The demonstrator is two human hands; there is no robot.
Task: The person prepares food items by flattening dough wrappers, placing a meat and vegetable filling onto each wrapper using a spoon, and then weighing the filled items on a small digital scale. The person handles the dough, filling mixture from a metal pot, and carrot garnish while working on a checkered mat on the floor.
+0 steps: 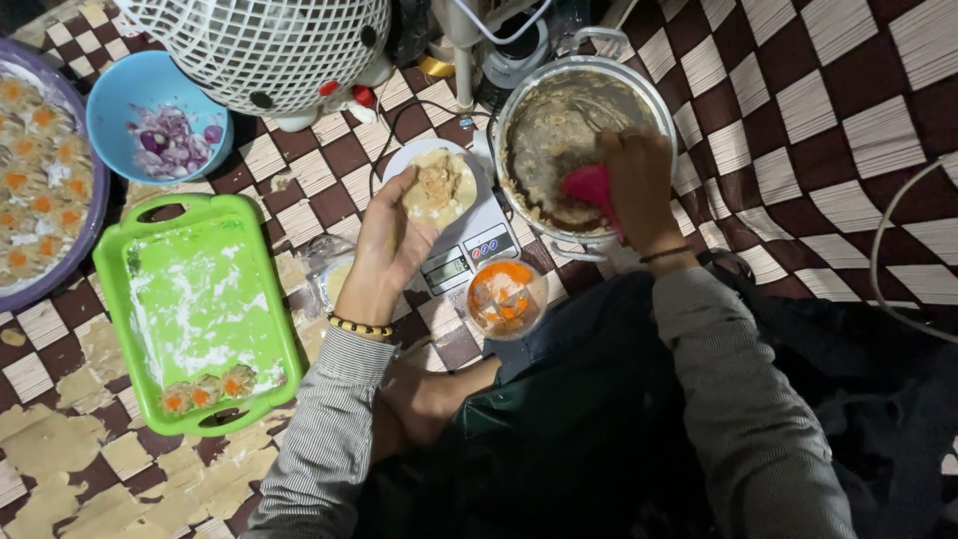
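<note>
My left hand (391, 238) holds a round dumpling wrapper (439, 186) with a lump of minced filling on it, just above a white kitchen scale (469, 247). My right hand (637, 183) grips a pink-handled spoon (590, 187) and reaches into a large metal pot (573, 135) of brown filling mixture. A small clear cup of grated carrot (505, 295) stands in front of the scale, between my two arms.
A green tray (197, 309) dusted with flour holds three finished dumplings (208, 390) at its near edge. A purple-rimmed platter (40, 180) full of dumplings is at the far left. A blue bowl of chopped red onion (158, 127) and a white fan (261, 50) stand behind.
</note>
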